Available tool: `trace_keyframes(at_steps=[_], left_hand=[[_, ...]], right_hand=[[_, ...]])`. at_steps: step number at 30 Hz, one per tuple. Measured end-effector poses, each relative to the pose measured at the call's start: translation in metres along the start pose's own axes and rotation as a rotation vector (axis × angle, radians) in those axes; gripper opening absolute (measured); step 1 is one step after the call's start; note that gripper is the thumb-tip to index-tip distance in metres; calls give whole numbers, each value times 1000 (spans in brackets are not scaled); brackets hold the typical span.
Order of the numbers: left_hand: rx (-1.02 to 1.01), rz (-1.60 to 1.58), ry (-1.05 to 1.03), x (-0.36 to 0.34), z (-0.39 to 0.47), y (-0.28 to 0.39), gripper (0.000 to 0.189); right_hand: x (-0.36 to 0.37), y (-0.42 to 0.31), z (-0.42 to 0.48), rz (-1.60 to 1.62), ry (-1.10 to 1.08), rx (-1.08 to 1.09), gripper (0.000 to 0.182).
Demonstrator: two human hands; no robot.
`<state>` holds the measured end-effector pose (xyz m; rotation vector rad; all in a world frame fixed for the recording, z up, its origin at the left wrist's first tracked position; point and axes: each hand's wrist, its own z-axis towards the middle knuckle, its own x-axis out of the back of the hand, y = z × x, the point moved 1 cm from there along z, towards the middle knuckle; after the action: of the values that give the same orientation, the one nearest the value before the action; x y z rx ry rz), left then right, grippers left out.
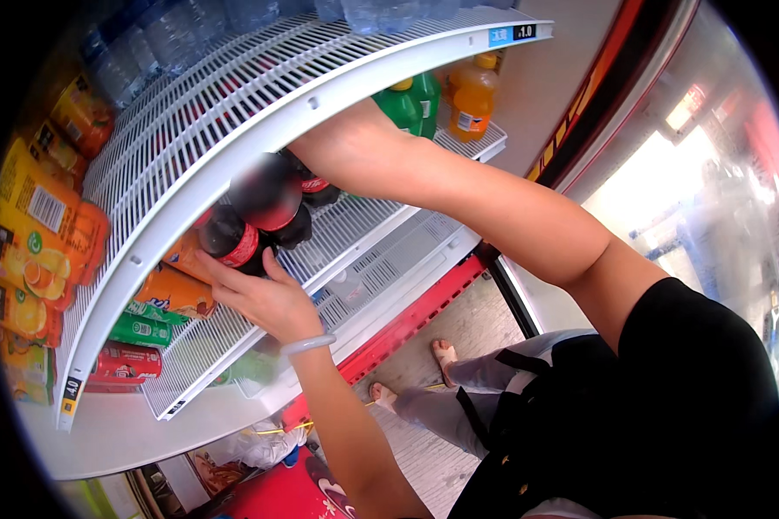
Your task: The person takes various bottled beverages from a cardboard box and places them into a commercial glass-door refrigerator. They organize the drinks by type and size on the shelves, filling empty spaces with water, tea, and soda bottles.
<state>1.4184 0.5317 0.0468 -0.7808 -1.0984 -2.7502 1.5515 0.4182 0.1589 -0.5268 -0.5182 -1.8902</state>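
My left hand [266, 301], with a pale bangle at the wrist, touches the lower part of a dark cola bottle [234, 243] with a red label; whether it grips the bottle is not plain. Beside it, another cola bottle [266, 194] leans on the wire shelf, partly blurred. My right forearm reaches in under the upper shelf, and its hand is hidden there. Near that arm stand green plastic bottles [402, 110] and an orange soda bottle [472, 97]. Orange cans [176, 292], a green can [139, 329] and red cans [126, 362] lie left of my left hand.
The white upper wire shelf [136, 259] curves across the cooler, holding water bottles [162, 39] and orange juice packs [32, 246]. A lower shelf [389, 259] lies beneath. The glass door [694, 162] stands open at right. A red box [285, 486] is on the floor.
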Motion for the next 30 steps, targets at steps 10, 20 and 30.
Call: trace_keyframes(at_steps=[10,20,30], left_hand=[[-70,17,40,-4,-2,1,80],[-6,-202,164,-5,-26,2,63],[217,-241,-730,50,-336,-41,53]], right_hand=[[8,9,-1,228,-87,-191,17],[105,151,-113,-540,-167,-444,28],[104,179,-115,-14,-144,-684,28]])
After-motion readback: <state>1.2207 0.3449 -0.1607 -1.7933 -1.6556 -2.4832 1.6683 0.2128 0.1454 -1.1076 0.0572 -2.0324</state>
